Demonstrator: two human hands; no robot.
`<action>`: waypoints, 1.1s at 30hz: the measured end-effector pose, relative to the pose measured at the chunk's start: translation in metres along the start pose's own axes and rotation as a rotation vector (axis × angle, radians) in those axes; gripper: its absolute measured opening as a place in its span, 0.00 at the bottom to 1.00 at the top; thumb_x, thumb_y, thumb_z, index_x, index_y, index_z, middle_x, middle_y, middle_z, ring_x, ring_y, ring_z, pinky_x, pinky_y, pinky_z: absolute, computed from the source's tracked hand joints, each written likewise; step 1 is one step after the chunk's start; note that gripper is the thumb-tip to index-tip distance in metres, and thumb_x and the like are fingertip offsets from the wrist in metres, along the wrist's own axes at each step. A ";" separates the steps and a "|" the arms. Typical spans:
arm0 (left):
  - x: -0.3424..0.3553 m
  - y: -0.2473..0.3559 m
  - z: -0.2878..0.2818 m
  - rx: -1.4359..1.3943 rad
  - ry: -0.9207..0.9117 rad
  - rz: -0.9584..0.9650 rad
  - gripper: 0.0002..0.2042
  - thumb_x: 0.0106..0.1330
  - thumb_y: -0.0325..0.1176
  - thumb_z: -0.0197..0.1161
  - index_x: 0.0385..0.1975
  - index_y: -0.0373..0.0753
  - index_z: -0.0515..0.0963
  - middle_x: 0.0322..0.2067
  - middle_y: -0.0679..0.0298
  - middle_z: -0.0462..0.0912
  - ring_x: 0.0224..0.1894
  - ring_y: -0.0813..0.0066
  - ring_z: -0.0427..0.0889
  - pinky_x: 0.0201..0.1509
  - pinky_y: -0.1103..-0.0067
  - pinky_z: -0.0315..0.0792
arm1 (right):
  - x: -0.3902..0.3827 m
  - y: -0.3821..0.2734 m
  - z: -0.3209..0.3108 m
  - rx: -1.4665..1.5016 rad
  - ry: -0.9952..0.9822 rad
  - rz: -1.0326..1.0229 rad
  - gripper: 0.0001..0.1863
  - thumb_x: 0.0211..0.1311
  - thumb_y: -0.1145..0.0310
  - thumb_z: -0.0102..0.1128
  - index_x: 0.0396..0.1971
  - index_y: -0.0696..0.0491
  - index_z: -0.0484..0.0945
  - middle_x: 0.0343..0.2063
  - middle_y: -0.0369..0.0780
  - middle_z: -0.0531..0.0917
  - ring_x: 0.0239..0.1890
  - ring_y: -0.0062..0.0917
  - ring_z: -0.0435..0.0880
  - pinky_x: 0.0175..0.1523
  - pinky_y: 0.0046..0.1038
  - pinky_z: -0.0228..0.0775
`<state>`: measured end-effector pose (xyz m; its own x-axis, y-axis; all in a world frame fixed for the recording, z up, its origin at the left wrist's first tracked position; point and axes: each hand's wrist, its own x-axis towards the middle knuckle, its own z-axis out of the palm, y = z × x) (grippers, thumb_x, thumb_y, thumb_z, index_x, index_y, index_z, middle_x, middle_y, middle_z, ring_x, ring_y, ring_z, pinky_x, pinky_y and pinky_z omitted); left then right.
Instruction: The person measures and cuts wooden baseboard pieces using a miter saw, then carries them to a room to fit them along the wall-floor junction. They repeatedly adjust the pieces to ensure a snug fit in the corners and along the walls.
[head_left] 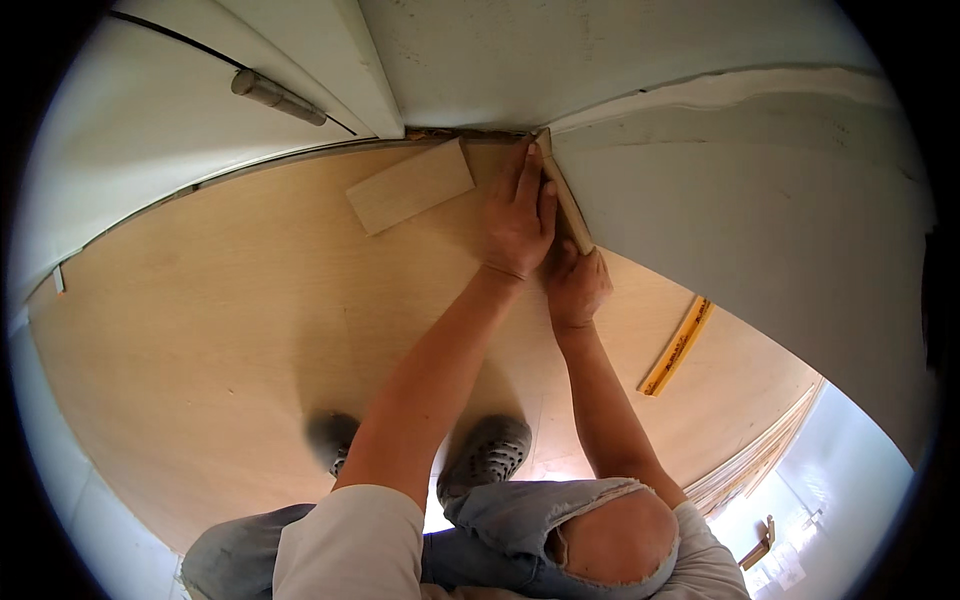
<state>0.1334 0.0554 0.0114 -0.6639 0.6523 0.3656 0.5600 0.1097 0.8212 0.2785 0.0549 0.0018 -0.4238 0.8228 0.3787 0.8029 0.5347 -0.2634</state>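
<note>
A narrow strip of light wood (569,198) stands against the base of the right wall, its far end in the corner. My left hand (517,218) reaches to that far end with its fingers stretched out, the tips pressing near the corner. At the strip's near end is my right hand (580,290), its fingers curled around the end. Left of my left hand, a flat rectangular wood offcut (411,187) lies at an angle on the wood-look floor (250,290), with one corner near the far wall.
A yellow ruler-like bar (675,347) with dark markings lies on the floor to the right. A white door with a metal hinge (278,97) rises at the far left. Several long thin boards (755,450) lie at the lower right. A dark gap runs along the far wall's foot.
</note>
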 end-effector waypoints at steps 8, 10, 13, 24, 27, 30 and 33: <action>0.001 0.001 0.006 -0.060 0.023 0.001 0.21 0.74 0.29 0.54 0.64 0.28 0.69 0.64 0.44 0.72 0.58 0.45 0.77 0.59 0.63 0.76 | 0.002 -0.006 -0.003 -0.017 -0.018 0.056 0.15 0.70 0.64 0.61 0.27 0.58 0.73 0.23 0.48 0.78 0.27 0.47 0.79 0.29 0.44 0.71; 0.001 -0.002 0.006 -0.056 0.026 0.021 0.21 0.74 0.28 0.54 0.64 0.28 0.69 0.64 0.44 0.72 0.59 0.45 0.77 0.60 0.63 0.76 | 0.004 -0.006 -0.004 0.001 -0.009 0.045 0.15 0.70 0.64 0.61 0.27 0.58 0.73 0.23 0.48 0.78 0.27 0.48 0.79 0.29 0.45 0.71; 0.002 -0.001 0.005 -0.065 0.015 0.016 0.21 0.74 0.29 0.55 0.64 0.28 0.69 0.63 0.43 0.72 0.60 0.44 0.76 0.62 0.62 0.75 | 0.003 -0.001 -0.003 0.003 0.013 0.004 0.15 0.70 0.64 0.61 0.27 0.58 0.74 0.23 0.48 0.78 0.27 0.47 0.79 0.29 0.45 0.71; 0.004 0.001 0.002 0.041 -0.024 0.018 0.20 0.74 0.30 0.54 0.62 0.28 0.70 0.62 0.44 0.73 0.59 0.45 0.77 0.59 0.62 0.77 | 0.005 -0.001 -0.008 0.071 0.007 -0.009 0.15 0.69 0.66 0.62 0.24 0.57 0.71 0.21 0.46 0.76 0.24 0.46 0.78 0.26 0.43 0.68; 0.002 -0.001 0.002 -0.017 0.006 0.011 0.19 0.76 0.33 0.54 0.61 0.28 0.71 0.61 0.42 0.74 0.59 0.44 0.77 0.60 0.63 0.77 | 0.001 -0.001 -0.008 0.043 -0.014 -0.002 0.15 0.69 0.67 0.62 0.25 0.57 0.71 0.21 0.47 0.76 0.24 0.46 0.77 0.26 0.43 0.68; 0.001 -0.002 0.004 -0.010 0.018 0.003 0.19 0.76 0.33 0.53 0.61 0.28 0.72 0.61 0.43 0.75 0.59 0.44 0.78 0.59 0.63 0.77 | 0.002 -0.001 -0.007 0.043 -0.019 -0.017 0.14 0.68 0.67 0.62 0.25 0.57 0.70 0.22 0.45 0.75 0.25 0.44 0.77 0.27 0.41 0.68; -0.001 0.002 0.004 0.021 -0.005 -0.037 0.19 0.76 0.32 0.53 0.62 0.30 0.72 0.61 0.43 0.75 0.59 0.44 0.78 0.59 0.64 0.77 | -0.001 -0.003 -0.007 0.028 -0.007 0.006 0.14 0.70 0.67 0.61 0.25 0.58 0.72 0.21 0.48 0.75 0.24 0.47 0.77 0.26 0.43 0.68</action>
<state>0.1375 0.0575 0.0111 -0.6820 0.6512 0.3329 0.5453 0.1496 0.8248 0.2797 0.0516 0.0083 -0.4222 0.8271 0.3710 0.7934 0.5351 -0.2902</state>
